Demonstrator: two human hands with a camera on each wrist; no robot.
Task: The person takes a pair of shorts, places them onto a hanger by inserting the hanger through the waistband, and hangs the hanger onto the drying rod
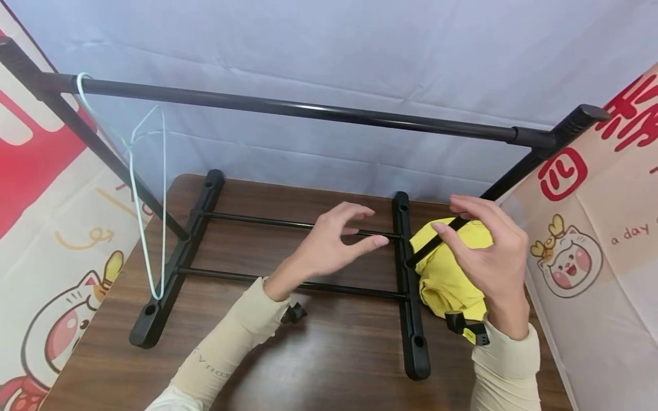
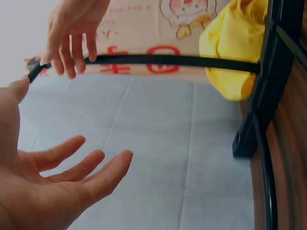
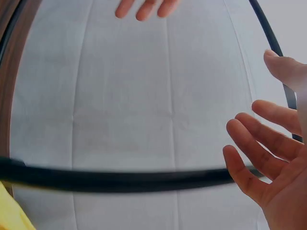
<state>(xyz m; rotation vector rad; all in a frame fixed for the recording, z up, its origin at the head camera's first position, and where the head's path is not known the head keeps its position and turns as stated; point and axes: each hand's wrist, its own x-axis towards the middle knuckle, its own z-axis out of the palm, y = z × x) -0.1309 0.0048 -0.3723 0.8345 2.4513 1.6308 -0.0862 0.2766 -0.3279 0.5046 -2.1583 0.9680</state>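
My left hand [image 1: 334, 242] hovers over the middle of the black clothes rack's base, thumb and fingers apart with nothing between them. To its right, my right hand [image 1: 490, 251] is raised beside the rack's right upright [image 1: 514, 174], fingers spread in a loose curve and holding nothing. Behind that upright a crumpled yellow cloth [image 1: 452, 279] lies on the table; its kind cannot be made out. A pale mint clothes hanger [image 1: 135, 188] hangs from the left end of the top bar [image 1: 288, 108], away from both hands. The left wrist view shows the left palm [image 2: 53, 196] with fingers extended.
The rack's base has two black feet [image 1: 411, 319] joined by thin crossbars [image 1: 231, 275] on a brown wood-grain table [image 1: 319, 354]. Grey-white fabric [image 1: 329, 51] hangs behind. Printed sheets with cartoon cats [image 1: 568, 260] stand at both sides.
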